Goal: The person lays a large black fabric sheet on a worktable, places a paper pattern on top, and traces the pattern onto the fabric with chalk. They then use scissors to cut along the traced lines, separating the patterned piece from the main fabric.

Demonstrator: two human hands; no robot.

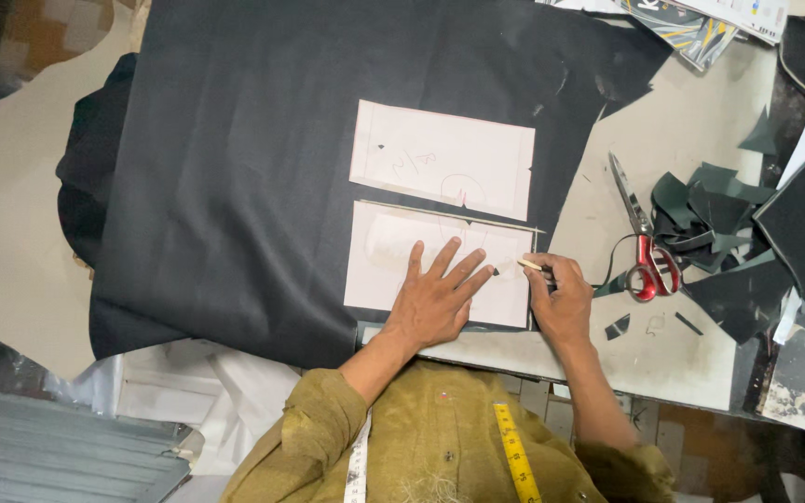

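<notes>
- Head view: the left hand (435, 298) lies flat, fingers spread wide, palm pressing down on the lower paper pattern (393, 265); it grips nothing, only pins the sheet in place.
- The right hand (561, 293) is curled closed around a thin pale chalk stick (530, 265), pinched between thumb and fingers, its tip touching the right edge of the lower paper pattern.
- The lower paper pattern lies on the black fabric (235, 186), near the table's front edge; a second, upper paper pattern (440, 158) lies just above it, the two nearly touching along a narrow gap.
- The black fabric covers most of the work table (682, 121), hanging over its front edge at the left.
- Red-handled scissors (643, 242) lie on the bare table to the right of the right hand, apart from it, beside a heap of dark fabric scraps (710, 224).
- A yellow measuring tape (514, 461) hangs over the person's olive shirt.
</notes>
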